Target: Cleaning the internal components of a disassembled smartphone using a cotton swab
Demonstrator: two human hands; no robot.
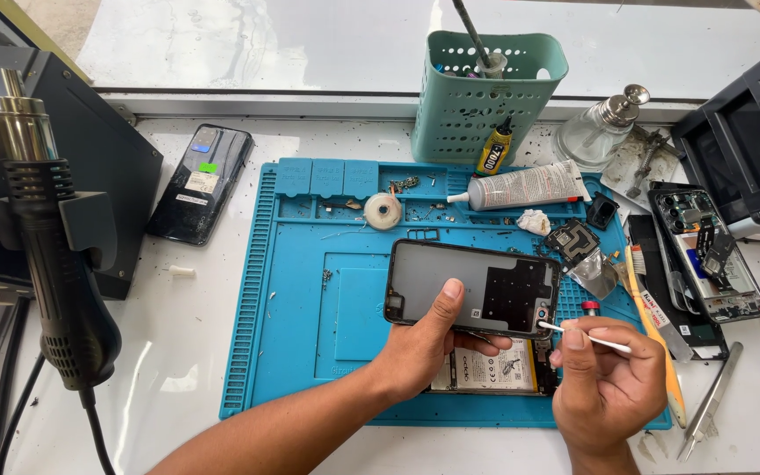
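Blue repair mat (310, 352) fills the middle of the white bench, a hot-air gun (54, 255) parked at the left. Over the mat, the left hand (420, 347) grips a phone back cover (472, 288), inner face up and tilted for access. Right hand (604, 378) pinches a cotton swab (587, 338), tip at what looks like the camera cutout. Below lies an opened phone (494, 369).

Single head-worn view, looking steeply down from close above, facing the blue work mat (310, 290), window ledge beyond
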